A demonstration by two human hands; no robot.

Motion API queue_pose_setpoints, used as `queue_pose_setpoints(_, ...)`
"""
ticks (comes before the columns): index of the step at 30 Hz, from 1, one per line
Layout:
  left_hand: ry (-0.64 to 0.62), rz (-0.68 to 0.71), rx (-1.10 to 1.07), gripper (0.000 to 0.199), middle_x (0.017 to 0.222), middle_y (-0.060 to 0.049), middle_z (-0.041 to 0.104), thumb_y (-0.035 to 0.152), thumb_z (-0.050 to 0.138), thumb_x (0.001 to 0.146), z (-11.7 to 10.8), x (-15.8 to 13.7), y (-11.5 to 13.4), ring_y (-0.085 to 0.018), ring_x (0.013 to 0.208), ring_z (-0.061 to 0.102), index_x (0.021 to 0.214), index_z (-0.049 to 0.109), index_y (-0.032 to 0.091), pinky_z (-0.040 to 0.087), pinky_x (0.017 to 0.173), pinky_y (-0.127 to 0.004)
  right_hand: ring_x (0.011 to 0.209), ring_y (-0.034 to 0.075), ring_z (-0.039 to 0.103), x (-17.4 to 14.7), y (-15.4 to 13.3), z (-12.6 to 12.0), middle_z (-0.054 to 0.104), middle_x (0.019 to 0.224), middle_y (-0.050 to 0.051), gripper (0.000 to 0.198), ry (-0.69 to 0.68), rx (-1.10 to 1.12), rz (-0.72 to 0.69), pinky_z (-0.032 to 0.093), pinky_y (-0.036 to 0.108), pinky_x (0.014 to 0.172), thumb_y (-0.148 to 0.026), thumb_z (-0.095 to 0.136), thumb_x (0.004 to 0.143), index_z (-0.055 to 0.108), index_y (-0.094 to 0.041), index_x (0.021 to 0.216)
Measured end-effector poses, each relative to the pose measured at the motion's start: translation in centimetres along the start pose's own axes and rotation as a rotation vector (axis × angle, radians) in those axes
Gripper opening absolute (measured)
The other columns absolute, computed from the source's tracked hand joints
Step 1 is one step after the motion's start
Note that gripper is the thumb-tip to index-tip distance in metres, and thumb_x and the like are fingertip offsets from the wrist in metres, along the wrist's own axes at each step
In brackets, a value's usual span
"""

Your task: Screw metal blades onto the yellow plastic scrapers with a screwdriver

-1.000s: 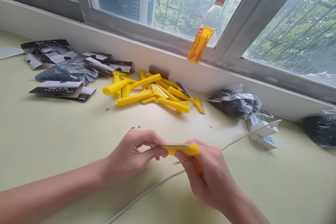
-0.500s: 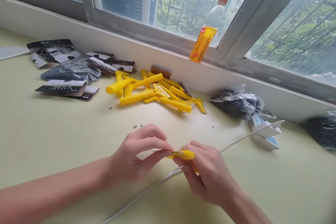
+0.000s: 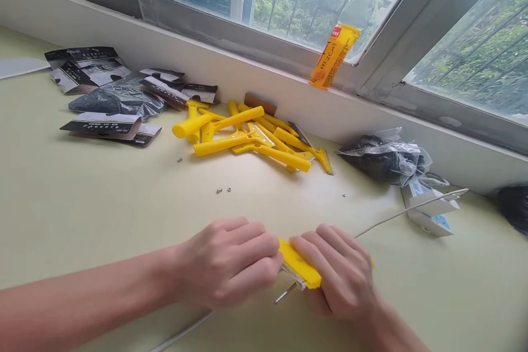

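Observation:
A yellow scraper (image 3: 297, 265) is held between both hands above the table. My right hand (image 3: 340, 269) is closed round it, with a bit of yellow showing past the far side of the hand. From under the same hand sticks a thin metal rod (image 3: 285, 293), like a screwdriver shaft; its other end is hidden. My left hand (image 3: 241, 264) is closed at the scraper's left end, fingers curled over the edge. A strip of metal with a pale piece shows along the scraper's near edge.
Several yellow scrapers (image 3: 251, 140) lie piled by the wall. Small screws and nuts (image 3: 219, 191) are on the table. Black card packaging (image 3: 101, 124) and a bagged dark bundle (image 3: 383, 159) lie along the back. A white cable (image 3: 181, 335) runs beneath my hands near a power strip (image 3: 431, 212).
The scraper has turned so its flat yellow face and near edge show. My left hand has gone from a fingertip pinch to a closed grip. The view has shifted slightly.

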State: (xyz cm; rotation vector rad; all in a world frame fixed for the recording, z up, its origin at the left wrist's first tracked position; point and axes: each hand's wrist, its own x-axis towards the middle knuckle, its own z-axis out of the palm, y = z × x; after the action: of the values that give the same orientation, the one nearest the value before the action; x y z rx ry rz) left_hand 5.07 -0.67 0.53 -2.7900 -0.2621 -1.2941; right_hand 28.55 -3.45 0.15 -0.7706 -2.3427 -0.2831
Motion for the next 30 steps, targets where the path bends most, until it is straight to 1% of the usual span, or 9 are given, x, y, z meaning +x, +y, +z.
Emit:
queue_pose_setpoints(6, 0.018, 0.079, 0.011, 0.015, 0.078, -0.006, 0.066, 0.006, 0.053, 0.091, -0.2, -0.1, 0.0, -0.013, 0.06, 0.053, 0.08, 0.063, 0.012, 0.04, 0.055, -0.028, 0.066, 0.015, 0.037, -0.5, 0.0, 0.2, 0.06, 0.072, 0.008, 0.027, 0.024, 0.044, -0.019, 0.023, 0.03, 0.064, -0.007, 0.044, 0.075, 0.059, -0.011, 0.097)
queue_pose_setpoints(10, 0.01, 0.102, 0.016, 0.015, 0.072, -0.004, 0.063, 0.007, 0.056, 0.088, -0.3, 0.1, 0.3, -0.011, 0.055, 0.045, 0.077, 0.064, 0.013, 0.031, 0.049, -0.029, 0.065, 0.015, 0.036, -0.7, 0.1, 0.1, 0.06, 0.071, 0.009, 0.018, 0.009, 0.059, -0.05, 0.023, 0.03, 0.063, -0.013, 0.043, 0.09, 0.059, -0.01, 0.097)
queue_pose_setpoints(12, 0.021, 0.109, 0.012, 0.012, 0.071, -0.003, 0.062, 0.007, 0.06, 0.085, -0.3, 0.2, 0.4, -0.011, 0.053, 0.042, 0.076, 0.064, 0.013, 0.027, 0.047, -0.029, 0.065, 0.015, 0.037, -0.7, 0.1, -0.1, 0.06, 0.071, 0.01, 0.021, 0.012, 0.06, -0.07, 0.024, 0.03, 0.063, -0.017, 0.039, 0.097, 0.059, -0.01, 0.097)
queue_pose_setpoints(14, 0.031, 0.119, 0.009, 0.011, 0.07, -0.002, 0.06, 0.007, 0.064, 0.081, -0.2, 0.3, 0.6, -0.011, 0.053, 0.039, 0.073, 0.062, 0.014, 0.023, 0.047, -0.03, 0.065, 0.016, 0.039, -0.5, 0.0, -0.2, 0.06, 0.071, 0.01, 0.024, 0.018, 0.055, -0.09, 0.025, 0.03, 0.062, -0.018, 0.036, 0.099, 0.059, -0.009, 0.097)
queue_pose_setpoints(18, 0.028, 0.114, -0.005, 0.013, 0.066, 0.0, 0.055, 0.01, 0.066, 0.079, -0.2, 0.3, 0.7, -0.01, 0.051, 0.037, 0.07, 0.06, 0.016, 0.021, 0.047, -0.03, 0.066, 0.015, 0.04, -0.5, -0.2, -0.6, 0.062, 0.072, 0.011, 0.019, 0.03, 0.021, -0.108, 0.025, 0.03, 0.062, -0.016, 0.042, 0.098, 0.059, -0.008, 0.096)
queue_pose_setpoints(21, 0.015, 0.097, -0.005, 0.008, 0.066, 0.0, 0.057, 0.015, 0.067, 0.083, -0.3, 0.1, 0.6, -0.011, 0.051, 0.039, 0.076, 0.063, 0.016, 0.024, 0.047, -0.031, 0.068, 0.016, 0.041, -0.6, -0.3, -0.9, 0.063, 0.074, 0.011, 0.017, 0.018, 0.014, -0.102, 0.027, 0.03, 0.062, -0.017, 0.047, 0.098, 0.06, -0.007, 0.098)
queue_pose_setpoints(23, -0.003, 0.094, 0.0, 0.006, 0.066, -0.001, 0.058, 0.015, 0.063, 0.086, -0.5, 0.1, 0.5, -0.012, 0.05, 0.041, 0.08, 0.064, 0.015, 0.026, 0.046, -0.031, 0.068, 0.016, 0.043, -0.7, -0.3, -1.0, 0.064, 0.075, 0.011, 0.017, 0.005, 0.012, -0.096, 0.029, 0.031, 0.063, -0.015, 0.046, 0.096, 0.061, -0.007, 0.098)
queue_pose_setpoints(27, -0.033, 0.097, 0.003, 0.017, 0.065, -0.001, 0.055, 0.01, 0.052, 0.09, -0.7, 0.5, 0.5, -0.011, 0.049, 0.041, 0.078, 0.062, 0.016, 0.026, 0.045, -0.031, 0.067, 0.015, 0.043, -0.6, -0.2, -1.1, 0.064, 0.075, 0.01, 0.016, 0.01, 0.004, -0.097, 0.029, 0.03, 0.062, -0.01, 0.045, 0.092, 0.06, -0.009, 0.098)
queue_pose_setpoints(30, -0.03, 0.113, -0.003, 0.02, 0.065, -0.001, 0.054, 0.011, 0.05, 0.092, -0.7, 0.8, 0.5, -0.01, 0.048, 0.041, 0.075, 0.059, 0.017, 0.026, 0.044, -0.031, 0.066, 0.015, 0.043, -0.5, -0.1, -1.0, 0.063, 0.074, 0.01, 0.016, 0.005, 0.009, -0.102, 0.029, 0.03, 0.062, -0.01, 0.045, 0.091, 0.059, -0.01, 0.098)
